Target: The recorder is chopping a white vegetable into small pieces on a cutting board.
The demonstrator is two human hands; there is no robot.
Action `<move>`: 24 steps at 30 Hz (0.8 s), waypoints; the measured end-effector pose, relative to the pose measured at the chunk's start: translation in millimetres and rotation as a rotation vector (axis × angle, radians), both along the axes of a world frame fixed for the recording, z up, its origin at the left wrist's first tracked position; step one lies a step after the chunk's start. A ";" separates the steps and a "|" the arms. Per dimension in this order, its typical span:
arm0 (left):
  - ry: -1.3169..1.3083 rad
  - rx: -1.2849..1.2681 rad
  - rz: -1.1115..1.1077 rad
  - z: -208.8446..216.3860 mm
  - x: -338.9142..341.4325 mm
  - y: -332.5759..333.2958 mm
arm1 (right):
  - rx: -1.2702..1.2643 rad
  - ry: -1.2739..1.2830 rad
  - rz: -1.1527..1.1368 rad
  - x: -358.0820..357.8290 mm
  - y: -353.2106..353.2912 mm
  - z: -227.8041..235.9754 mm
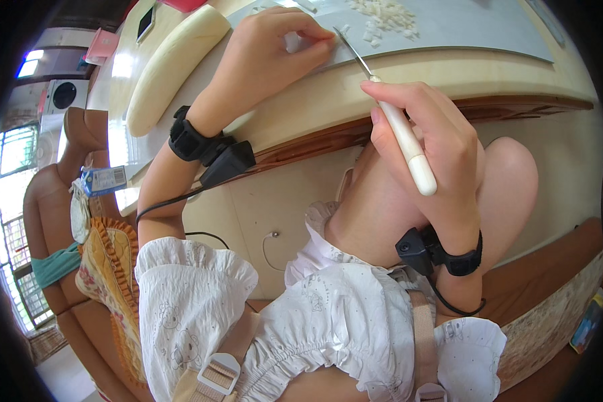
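Right hand point(429, 144) clamped on white-handled knife point(398, 124); left hand point(264, 57) pinching white piece point(293, 41) on grey mat point(462, 27). Blue-white carton point(102, 179) at nine o'clock.

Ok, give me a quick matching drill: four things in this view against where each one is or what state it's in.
Things:
1. knife
2. left hand
3. white diced pieces
4. long pale vegetable

Places or states:
A. lying whole at the table's left edge
B. heaped at the far side of the grey board
C. held in the right hand
D. fingers pressed down on the board

Pairs: 1-C, 2-D, 3-B, 4-A
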State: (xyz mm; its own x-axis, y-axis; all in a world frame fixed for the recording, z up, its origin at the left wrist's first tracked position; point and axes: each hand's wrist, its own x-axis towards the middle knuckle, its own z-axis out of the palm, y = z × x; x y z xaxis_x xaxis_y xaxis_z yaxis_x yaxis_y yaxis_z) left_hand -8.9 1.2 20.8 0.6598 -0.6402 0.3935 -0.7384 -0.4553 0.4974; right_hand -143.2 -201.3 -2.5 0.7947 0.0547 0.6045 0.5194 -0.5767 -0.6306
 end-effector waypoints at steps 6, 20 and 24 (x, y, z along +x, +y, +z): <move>0.013 0.077 0.080 -7.0 -0.1 4.4 | 0.054 -0.026 -0.008 -0.5 -0.3 -5.3; -0.007 -0.023 -0.002 -9.4 2.5 3.8 | 0.025 0.020 -0.017 -3.1 -0.3 -1.1; -0.005 -0.033 -0.003 -8.0 0.6 3.0 | 0.058 -0.084 -0.017 1.1 1.0 -5.6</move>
State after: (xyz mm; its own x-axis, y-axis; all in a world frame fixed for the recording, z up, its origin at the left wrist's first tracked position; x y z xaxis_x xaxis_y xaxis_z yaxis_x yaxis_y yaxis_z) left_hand -8.4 4.2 12.8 0.6557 -0.6288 0.4179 -0.7424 -0.4360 0.5087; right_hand -142.0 -200.3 -8.1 0.7413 0.0043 0.6712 0.5625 -0.5497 -0.6177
